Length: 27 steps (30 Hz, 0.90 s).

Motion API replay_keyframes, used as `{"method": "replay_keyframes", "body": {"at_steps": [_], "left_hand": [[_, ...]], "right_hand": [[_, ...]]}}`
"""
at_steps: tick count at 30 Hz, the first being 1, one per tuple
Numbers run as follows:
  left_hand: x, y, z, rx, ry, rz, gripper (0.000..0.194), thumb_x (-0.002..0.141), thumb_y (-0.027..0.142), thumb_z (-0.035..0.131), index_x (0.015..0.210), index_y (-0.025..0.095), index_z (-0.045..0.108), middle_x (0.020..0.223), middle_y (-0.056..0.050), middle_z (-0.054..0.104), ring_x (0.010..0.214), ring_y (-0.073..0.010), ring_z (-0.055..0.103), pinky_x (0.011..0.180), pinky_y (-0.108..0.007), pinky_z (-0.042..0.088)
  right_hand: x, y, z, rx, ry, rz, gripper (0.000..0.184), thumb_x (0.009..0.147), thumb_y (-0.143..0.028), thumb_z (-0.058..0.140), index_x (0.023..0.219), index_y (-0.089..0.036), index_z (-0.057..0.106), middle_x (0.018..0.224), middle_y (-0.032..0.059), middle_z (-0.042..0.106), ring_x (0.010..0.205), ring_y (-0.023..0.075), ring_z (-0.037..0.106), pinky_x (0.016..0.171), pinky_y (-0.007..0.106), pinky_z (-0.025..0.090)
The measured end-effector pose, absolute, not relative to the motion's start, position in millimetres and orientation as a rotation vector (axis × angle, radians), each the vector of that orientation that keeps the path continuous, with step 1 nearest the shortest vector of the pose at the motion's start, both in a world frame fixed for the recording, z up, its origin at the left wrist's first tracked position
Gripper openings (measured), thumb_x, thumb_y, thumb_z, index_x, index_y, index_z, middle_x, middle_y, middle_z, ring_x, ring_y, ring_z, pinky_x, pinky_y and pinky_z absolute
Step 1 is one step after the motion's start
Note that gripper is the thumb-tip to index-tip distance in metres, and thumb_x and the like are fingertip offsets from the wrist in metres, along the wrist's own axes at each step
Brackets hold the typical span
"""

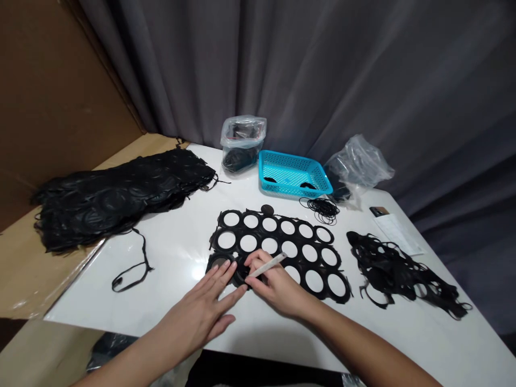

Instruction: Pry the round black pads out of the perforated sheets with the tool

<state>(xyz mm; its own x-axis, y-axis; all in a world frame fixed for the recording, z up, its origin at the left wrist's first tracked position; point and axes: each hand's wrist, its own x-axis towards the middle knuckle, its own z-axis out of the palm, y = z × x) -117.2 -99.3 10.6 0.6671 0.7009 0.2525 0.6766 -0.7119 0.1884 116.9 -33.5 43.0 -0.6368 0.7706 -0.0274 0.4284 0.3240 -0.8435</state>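
- The left fingers [226,275] lie spread and unclenched on the near left corner of the black sheet, pressing down at about eight o'clock from its middle; the right fingers [262,255] pinch a slim pale tool [266,266], its tip down close beside them.
- The black sheet [321,269] lies flat on the white surface [173,258] straight ahead, three rows of rings joined by thin webs. It looks light, thin and floppy, probably rubbery and a little grippy rather than slick. The webs would likely stretch or tear if tugged, so the sheet is best held by spread fingers on a solid ring beside the tool, or lifted with both hands under its long edges.
- At nine o'clock from the sheet, a loose strip loop [150,268]; at three, a tangle of black scraps [387,269], limp and apt to snag.
- At ten o'clock, a thick black stack [133,188], soft-edged, probably heavy enough to want both hands beneath.
- At twelve, a dark disc [266,210] at the sheet's far edge; its rim is the place to pinch.
- At one o'clock, coiled thin cords [322,207], then a blue basket [294,191], stiff, easily taken by the rim.
- Farthest, clear bags at eleven [242,142] and one o'clock [358,161], crinkly and slippery.
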Motion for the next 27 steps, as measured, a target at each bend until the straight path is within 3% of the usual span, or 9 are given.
{"method": "replay_keyframes", "body": {"at_steps": [7, 11, 13, 16, 18, 21, 24, 27], "left_hand": [[-117, -100, 12, 2.792, 1.165, 0.427, 0.061, 0.097, 0.026, 0.060, 0.153, 0.026, 0.038, 0.167, -0.014, 0.013, 0.148, -0.0365, 0.029, 0.113, -0.054, 0.039], [-117, -100, 11, 2.786, 1.175, 0.437, 0.059, 0.097, 0.025, 0.058, 0.152, 0.026, 0.039, 0.167, -0.014, 0.012, 0.148, -0.0371, 0.029, 0.112, -0.054, 0.041], [-117, -99, 10, 2.798, 1.173, 0.449, 0.057, 0.096, 0.025, 0.059, 0.150, 0.026, 0.043, 0.167, -0.013, 0.012, 0.147, -0.0373, 0.030, 0.112, -0.053, 0.041], [-117, -99, 8, 2.793, 1.174, 0.494, 0.052, 0.095, 0.025, 0.060, 0.146, 0.027, 0.049, 0.167, -0.012, 0.014, 0.147, -0.0383, 0.031, 0.112, -0.055, 0.040], [-116, -99, 7, 2.780, 1.177, 0.518, 0.051, 0.095, 0.024, 0.060, 0.145, 0.028, 0.049, 0.167, -0.011, 0.015, 0.146, -0.0389, 0.031, 0.112, -0.056, 0.039], [-116, -100, 9, 2.781, 1.164, 0.518, 0.053, 0.096, 0.024, 0.060, 0.147, 0.028, 0.047, 0.167, -0.012, 0.015, 0.146, -0.0390, 0.033, 0.111, -0.055, 0.040], [-120, -104, 13, 2.838, 1.198, 0.500, 0.055, 0.097, 0.028, 0.058, 0.150, 0.023, 0.044, 0.164, -0.015, 0.024, 0.144, -0.0373, 0.036, 0.111, -0.052, 0.043], [-129, -114, 15, 2.884, 1.363, 0.578, 0.049, 0.100, 0.031, 0.055, 0.146, 0.015, 0.048, 0.153, -0.016, 0.044, 0.138, -0.0336, 0.046, 0.111, -0.048, 0.043]], "right_hand": [[118, -35, 45, -1.064, -2.243, 1.194, 0.011, 0.096, -0.017, 0.056, 0.086, -0.021, 0.052, 0.113, 0.0044, 0.054, 0.100, 0.0186, 0.056, 0.089, 0.034, 0.047], [113, -48, 34, -0.983, -2.392, 0.968, 0.008, 0.097, -0.016, 0.052, 0.094, -0.023, 0.055, 0.122, 0.0082, 0.053, 0.113, 0.0232, 0.052, 0.095, 0.039, 0.049], [111, -50, 26, -0.968, -2.452, 0.850, 0.015, 0.095, -0.012, 0.048, 0.098, -0.023, 0.056, 0.126, 0.0095, 0.053, 0.117, 0.0256, 0.049, 0.097, 0.042, 0.048], [115, -35, 24, -1.050, -2.383, 0.747, 0.022, 0.093, -0.006, 0.041, 0.098, -0.022, 0.056, 0.114, 0.0106, 0.058, 0.107, 0.0266, 0.052, 0.091, 0.043, 0.048], [123, -14, 32, -1.164, -2.190, 0.660, 0.019, 0.096, -0.010, 0.039, 0.095, -0.021, 0.054, 0.099, 0.0091, 0.059, 0.094, 0.0253, 0.054, 0.086, 0.041, 0.048], [129, 15, 50, -1.250, -1.977, 0.619, 0.016, 0.101, -0.018, 0.039, 0.095, -0.020, 0.053, 0.092, 0.0068, 0.057, 0.089, 0.0232, 0.055, 0.084, 0.040, 0.045], [114, 17, 57, -1.148, -2.067, 0.704, 0.014, 0.100, -0.019, 0.043, 0.094, -0.021, 0.055, 0.090, 0.0039, 0.060, 0.086, 0.0200, 0.058, 0.082, 0.034, 0.046], [88, 0, 49, -0.986, -2.214, 0.884, 0.012, 0.099, -0.016, 0.046, 0.097, -0.022, 0.057, 0.095, 0.0035, 0.062, 0.090, 0.0184, 0.059, 0.083, 0.031, 0.047]]}}
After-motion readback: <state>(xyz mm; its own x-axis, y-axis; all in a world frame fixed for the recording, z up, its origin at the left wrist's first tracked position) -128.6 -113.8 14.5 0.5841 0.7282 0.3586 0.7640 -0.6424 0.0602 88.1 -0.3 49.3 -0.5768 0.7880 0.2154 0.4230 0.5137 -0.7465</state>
